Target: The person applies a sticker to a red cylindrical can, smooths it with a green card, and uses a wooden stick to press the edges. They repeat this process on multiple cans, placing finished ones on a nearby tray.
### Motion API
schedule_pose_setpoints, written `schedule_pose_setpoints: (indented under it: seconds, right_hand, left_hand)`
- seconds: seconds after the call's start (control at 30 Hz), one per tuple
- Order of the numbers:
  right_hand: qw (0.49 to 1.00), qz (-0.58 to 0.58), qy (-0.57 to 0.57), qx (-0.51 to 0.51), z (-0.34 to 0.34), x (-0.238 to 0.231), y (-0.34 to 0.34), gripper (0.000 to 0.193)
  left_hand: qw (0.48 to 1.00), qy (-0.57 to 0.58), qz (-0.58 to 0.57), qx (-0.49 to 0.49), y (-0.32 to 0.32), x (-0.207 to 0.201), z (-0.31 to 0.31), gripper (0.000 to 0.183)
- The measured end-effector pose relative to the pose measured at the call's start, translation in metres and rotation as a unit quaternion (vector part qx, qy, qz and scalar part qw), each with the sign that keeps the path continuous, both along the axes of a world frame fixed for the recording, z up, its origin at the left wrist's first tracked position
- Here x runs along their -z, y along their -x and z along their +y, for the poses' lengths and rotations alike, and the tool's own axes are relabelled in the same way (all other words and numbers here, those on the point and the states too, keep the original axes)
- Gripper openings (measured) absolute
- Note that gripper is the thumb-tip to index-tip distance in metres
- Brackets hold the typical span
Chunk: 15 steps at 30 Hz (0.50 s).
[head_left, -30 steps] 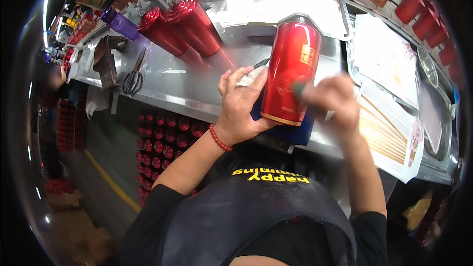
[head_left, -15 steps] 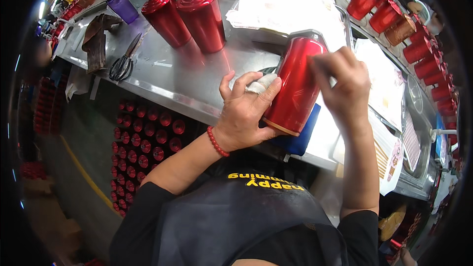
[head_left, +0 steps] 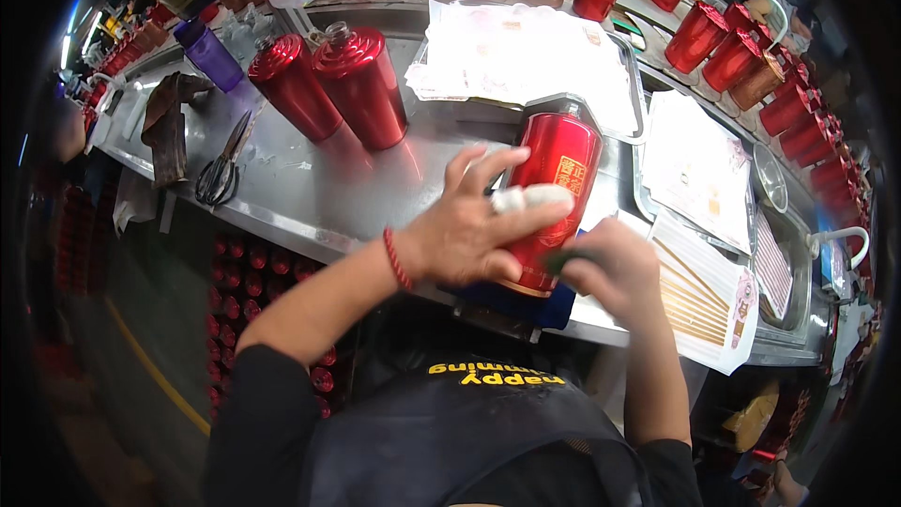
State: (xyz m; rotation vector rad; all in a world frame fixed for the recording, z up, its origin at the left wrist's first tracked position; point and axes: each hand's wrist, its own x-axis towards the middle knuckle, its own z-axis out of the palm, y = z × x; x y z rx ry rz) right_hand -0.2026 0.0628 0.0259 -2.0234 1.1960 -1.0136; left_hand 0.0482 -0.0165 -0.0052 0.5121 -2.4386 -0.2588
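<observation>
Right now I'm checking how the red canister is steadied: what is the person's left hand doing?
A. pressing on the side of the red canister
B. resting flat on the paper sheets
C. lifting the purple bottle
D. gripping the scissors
A: the left hand, with a white wrap on one finger, lies spread across the side of the red canister, while the scissors lie untouched far off.
</observation>
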Motion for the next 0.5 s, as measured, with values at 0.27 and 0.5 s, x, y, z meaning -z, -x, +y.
schedule_pose_setpoints:
  seconds: [0.27,0.5]
  right_hand:
    - [0.974,-0.014,0.155,0.166,-0.011,0.026,0.014,0.017]
    - [0.981,-0.067,0.036,0.180,0.049,0.052,0.025,0.033]
  left_hand:
    - [0.988,0.066,-0.105,0.097,0.031,-0.032,-0.051,0.058]
    - [0.950,-0.254,0.184,-0.017,0.007,-0.028,-0.024,0.035]
